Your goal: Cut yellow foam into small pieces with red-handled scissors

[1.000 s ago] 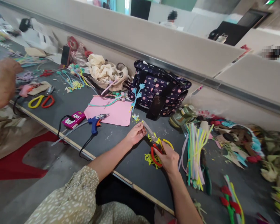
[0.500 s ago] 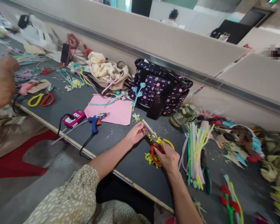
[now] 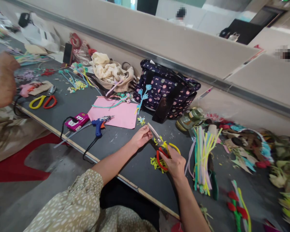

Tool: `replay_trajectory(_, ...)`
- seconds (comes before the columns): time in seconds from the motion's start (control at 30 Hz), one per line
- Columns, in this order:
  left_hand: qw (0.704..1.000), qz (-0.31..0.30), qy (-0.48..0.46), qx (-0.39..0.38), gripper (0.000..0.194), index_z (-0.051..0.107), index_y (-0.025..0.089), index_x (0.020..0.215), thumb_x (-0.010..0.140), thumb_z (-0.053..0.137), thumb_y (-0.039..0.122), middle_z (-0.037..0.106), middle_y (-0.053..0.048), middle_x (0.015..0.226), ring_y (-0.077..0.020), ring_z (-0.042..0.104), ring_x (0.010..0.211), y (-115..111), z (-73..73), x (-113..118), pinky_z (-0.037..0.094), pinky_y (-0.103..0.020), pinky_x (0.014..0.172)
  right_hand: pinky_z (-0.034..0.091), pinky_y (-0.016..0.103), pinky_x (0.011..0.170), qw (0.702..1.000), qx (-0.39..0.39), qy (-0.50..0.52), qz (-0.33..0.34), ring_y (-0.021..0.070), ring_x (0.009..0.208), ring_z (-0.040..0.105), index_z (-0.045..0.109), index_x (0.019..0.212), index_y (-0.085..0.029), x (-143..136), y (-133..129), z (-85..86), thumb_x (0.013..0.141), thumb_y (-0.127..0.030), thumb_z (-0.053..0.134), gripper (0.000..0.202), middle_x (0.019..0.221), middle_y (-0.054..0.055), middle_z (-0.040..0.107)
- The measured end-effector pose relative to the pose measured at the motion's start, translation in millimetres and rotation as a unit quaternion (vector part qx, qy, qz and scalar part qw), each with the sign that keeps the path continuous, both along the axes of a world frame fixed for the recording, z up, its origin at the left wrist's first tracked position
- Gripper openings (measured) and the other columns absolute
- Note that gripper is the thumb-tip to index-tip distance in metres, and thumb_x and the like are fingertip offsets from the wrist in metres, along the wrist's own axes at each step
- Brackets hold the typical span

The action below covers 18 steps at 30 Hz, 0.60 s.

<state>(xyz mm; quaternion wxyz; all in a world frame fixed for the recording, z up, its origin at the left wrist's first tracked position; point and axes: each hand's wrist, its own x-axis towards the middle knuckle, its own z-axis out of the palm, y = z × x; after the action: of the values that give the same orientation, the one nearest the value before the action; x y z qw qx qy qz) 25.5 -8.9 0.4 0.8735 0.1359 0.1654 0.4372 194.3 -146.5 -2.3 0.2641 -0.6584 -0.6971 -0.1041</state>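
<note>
My right hand (image 3: 175,161) is wrapped round the handles of a pair of scissors (image 3: 159,139), one red and one yellow. The blades point up and left, to the fingertips of my left hand (image 3: 142,136). Those fingers are pinched together beside the blade tips; what they hold is too small to make out. Short yellow pieces (image 3: 155,163) lie on the dark table (image 3: 132,164) under and beside the scissors. A few pale blue and yellow scraps (image 3: 141,120) lie just beyond my left hand.
Right of my hands lies a bundle of fuzzy stems (image 3: 203,158). Behind are a patterned bag (image 3: 166,87), a green jar (image 3: 190,119) and pink paper (image 3: 116,112). A blue glue gun (image 3: 98,126) lies to the left. Another person's arm (image 3: 2,80) reaches in at far left.
My hands and the scissors hold nearly the same pose. At far left the other person's hand has shifted slightly up and left.
</note>
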Motion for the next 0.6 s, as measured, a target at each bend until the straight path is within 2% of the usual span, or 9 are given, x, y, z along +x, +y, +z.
replay_trajectory(0.47,0.999,-0.001,0.035,0.018,0.033,0.049,0.014,0.070,0.062,0.080,0.021,0.041,0.005,0.060,-0.0045,0.042,0.053,2.8,-0.4,-1.5,0.036,-0.017,0.051,0.049,0.026,0.069,0.998,-0.034,0.046,0.011,0.0173,0.077,0.066,0.063,0.111,-0.017,-1.2,-0.2,4.7,0.086,-0.048,0.051,0.042,0.088,0.006,0.070)
replay_trajectory(0.6,0.999,0.005,0.048,0.004,0.032,0.051,0.014,0.074,0.062,0.080,0.021,0.049,0.003,0.067,-0.0038,0.044,0.053,4.6,-1.1,-2.5,0.037,-0.017,0.050,0.049,0.026,0.068,0.998,-0.040,0.050,-0.014,0.0173,0.079,0.066,0.064,0.111,-0.019,0.2,1.5,4.7,0.085,-0.049,0.051,0.042,0.092,0.005,0.071)
